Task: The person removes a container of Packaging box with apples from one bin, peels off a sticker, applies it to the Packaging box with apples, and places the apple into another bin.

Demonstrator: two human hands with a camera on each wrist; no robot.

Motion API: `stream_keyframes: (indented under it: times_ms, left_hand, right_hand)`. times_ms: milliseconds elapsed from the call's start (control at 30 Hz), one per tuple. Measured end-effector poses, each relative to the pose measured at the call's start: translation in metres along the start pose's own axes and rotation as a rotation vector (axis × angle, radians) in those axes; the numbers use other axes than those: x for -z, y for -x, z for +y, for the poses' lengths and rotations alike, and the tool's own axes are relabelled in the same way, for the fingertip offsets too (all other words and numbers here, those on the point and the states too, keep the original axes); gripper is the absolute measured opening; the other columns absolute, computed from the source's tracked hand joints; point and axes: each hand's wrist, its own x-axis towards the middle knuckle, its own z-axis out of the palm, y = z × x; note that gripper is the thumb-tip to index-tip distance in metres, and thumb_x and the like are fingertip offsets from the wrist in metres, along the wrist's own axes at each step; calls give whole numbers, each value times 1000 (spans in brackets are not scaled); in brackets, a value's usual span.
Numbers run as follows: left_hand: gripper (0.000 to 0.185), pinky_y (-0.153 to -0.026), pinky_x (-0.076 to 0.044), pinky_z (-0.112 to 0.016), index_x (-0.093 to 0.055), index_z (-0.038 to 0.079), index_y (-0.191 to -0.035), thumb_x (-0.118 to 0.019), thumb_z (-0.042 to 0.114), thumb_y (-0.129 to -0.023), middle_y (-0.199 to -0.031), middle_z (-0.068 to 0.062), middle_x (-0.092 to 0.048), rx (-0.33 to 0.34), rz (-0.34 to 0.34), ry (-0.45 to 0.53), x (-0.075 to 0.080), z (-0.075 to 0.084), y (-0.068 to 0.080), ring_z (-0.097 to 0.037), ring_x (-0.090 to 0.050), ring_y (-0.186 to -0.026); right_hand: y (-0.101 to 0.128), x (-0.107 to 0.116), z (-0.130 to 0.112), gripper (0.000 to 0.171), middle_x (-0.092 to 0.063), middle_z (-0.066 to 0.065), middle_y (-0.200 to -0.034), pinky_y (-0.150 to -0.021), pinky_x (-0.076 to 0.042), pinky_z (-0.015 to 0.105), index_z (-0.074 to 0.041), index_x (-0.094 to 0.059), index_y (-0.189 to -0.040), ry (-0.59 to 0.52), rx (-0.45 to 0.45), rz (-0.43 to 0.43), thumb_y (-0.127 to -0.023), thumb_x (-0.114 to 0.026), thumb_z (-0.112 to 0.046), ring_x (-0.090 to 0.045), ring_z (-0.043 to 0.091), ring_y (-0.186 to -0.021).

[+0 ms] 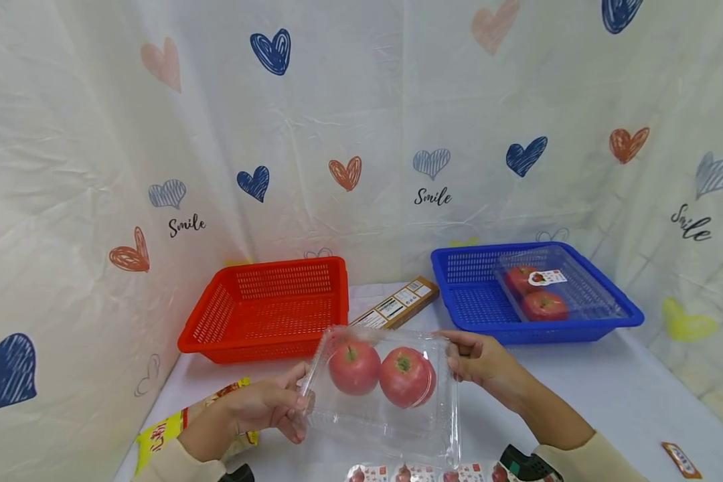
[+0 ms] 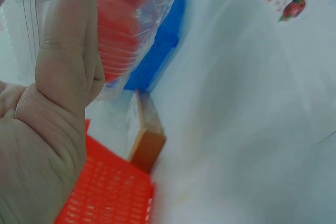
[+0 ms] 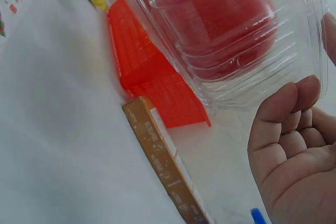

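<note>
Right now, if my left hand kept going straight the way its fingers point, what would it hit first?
The left hand already grips the clear box holding two apples. Its fingers point right, across the box, so it would probably meet the right hand on the far edge; depth is unclear.

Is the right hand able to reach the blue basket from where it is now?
Probably yes. The right hand grips the clear apple box just in front of the blue basket, and nothing stands between them. It must release the box first, or carry it along.
</note>
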Motion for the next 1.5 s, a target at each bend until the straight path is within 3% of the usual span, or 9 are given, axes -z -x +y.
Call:
stream_keyframes:
  times_ms: [133, 267, 433, 700, 933, 1100, 1233, 1333, 1500]
  left_hand:
    - [63, -78, -46, -44, -9, 15, -139, -47, 19, -90, -86, -3, -55, 2, -10, 7, -4, -10, -6, -21, -64, -78]
    - [64, -76, -46, -48, -9, 11, -136, -51, 15, -88, -87, -6, -56, -18, -2, 15, -8, -19, -12, -24, -64, -77]
    - [65, -78, -45, -49, -10, 11, -133, -54, 12, -86, -92, -9, -59, 16, 15, 44, -13, -33, -19, -26, -63, -81]
    - [61, -74, -47, -47, -13, 5, -126, -58, 10, -84, -93, -15, -59, 22, 81, 54, -14, -42, -28, -28, -63, -79]
    - [62, -71, -49, -43, -14, -1, -123, -61, 9, -83, -100, -23, -57, 11, 121, -5, -14, -47, -35, -35, -62, -82]
    - [55, -66, -51, -42, -22, 1, -117, -63, 11, -82, -92, -22, -59, 21, 207, -50, -12, -48, -39, -32, -63, -77]
    - [49, -65, -51, -42, -27, 4, -112, -64, 12, -81, -87, -20, -60, 22, 264, -74, -10, -49, -43, -31, -63, -75]
    - [48, -64, -51, -42, -28, 4, -110, -65, 12, -81, -85, -19, -60, 23, 274, -93, -8, -51, -48, -32, -63, -74]
    - [51, -62, -52, -40, -28, 4, -108, -68, 17, -79, -82, -19, -62, 34, 286, -134, -5, -51, -57, -32, -63, -73]
  right_hand:
    - [4, 2, 5, 50, -57, 12, -109, -72, -50, 29, 7, -34, -131, -25, -4, 26, -86, -55, -2, -57, 17, -87]
    - [6, 2, 11, 54, -58, 8, -98, -70, -50, 27, 9, -31, -132, -36, -22, 85, -86, -57, -5, -56, 14, -82]
    - [8, 3, 18, 58, -57, 4, -87, -69, -50, 26, 11, -27, -132, -47, -44, 149, -86, -57, -8, -56, 12, -76]
    - [10, 6, 29, 54, -57, 2, -89, -67, -50, 25, 10, -28, -132, -48, -47, 149, -90, -53, -12, -55, 12, -74]
    - [9, 7, 32, 57, -58, 4, -105, -75, -50, 31, 7, -26, -135, -50, -67, 187, -90, -52, -18, -59, 16, -88]
    - [8, 4, 34, 58, -55, 2, -91, -65, -50, 28, 3, -27, -135, -9, -132, 230, -91, -51, -26, -55, 12, -75]
    - [5, 4, 35, 58, -49, 4, -89, -60, -48, 27, 1, -29, -135, 49, -172, 267, -91, -49, -31, -51, 12, -70]
    - [3, 4, 36, 59, -47, 8, -96, -62, -48, 27, -2, -30, -136, 99, -191, 295, -91, -49, -34, -50, 13, -71]
    - [1, 6, 37, 63, -42, 18, -123, -73, -49, 35, 0, -27, -136, 165, -210, 308, -89, -53, -32, -53, 22, -92]
